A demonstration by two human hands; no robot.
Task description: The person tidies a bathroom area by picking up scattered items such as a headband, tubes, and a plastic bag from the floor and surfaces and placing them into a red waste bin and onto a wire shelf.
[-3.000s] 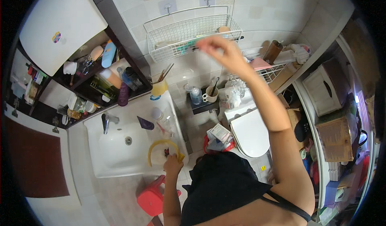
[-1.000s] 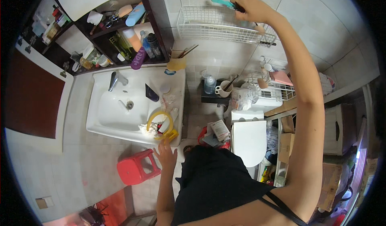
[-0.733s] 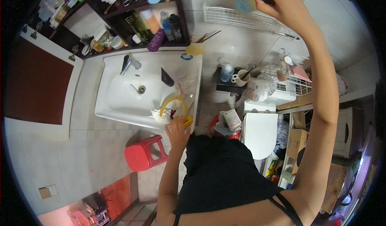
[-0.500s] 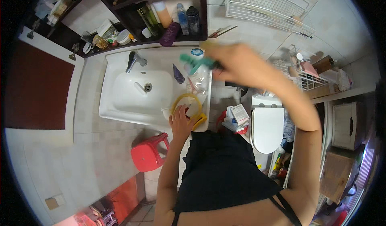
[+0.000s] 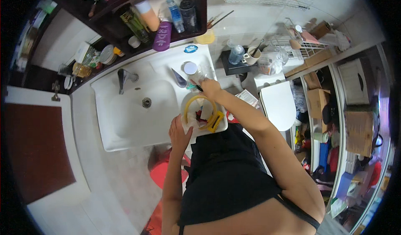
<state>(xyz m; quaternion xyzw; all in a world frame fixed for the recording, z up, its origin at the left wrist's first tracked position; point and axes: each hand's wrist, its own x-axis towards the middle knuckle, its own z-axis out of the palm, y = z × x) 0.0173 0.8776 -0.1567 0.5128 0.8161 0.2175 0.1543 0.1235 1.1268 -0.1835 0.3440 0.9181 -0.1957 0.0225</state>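
Note:
My right hand is closed around a slim black and green tool, whose kind I cannot make out. It is over the right side of the white sink, beside a white-capped jar and a dark purple tube. At the counter's front edge is my left hand, thumb apart from the fingers, with nothing visible in it. It lies beside a yellow hoop, some crumpled white material and a yellow box. Small red and white items show inside the hoop.
A chrome faucet stands at the sink's back left. Behind, a dark shelf carries several bottles, including a purple one. To the right are a black tray with a mug and a toilet. A red stool is below left.
My right hand has come down and nearer with the green tool. My left hand has moved off the hoop to its left side. The white stick in the basin is gone from there.

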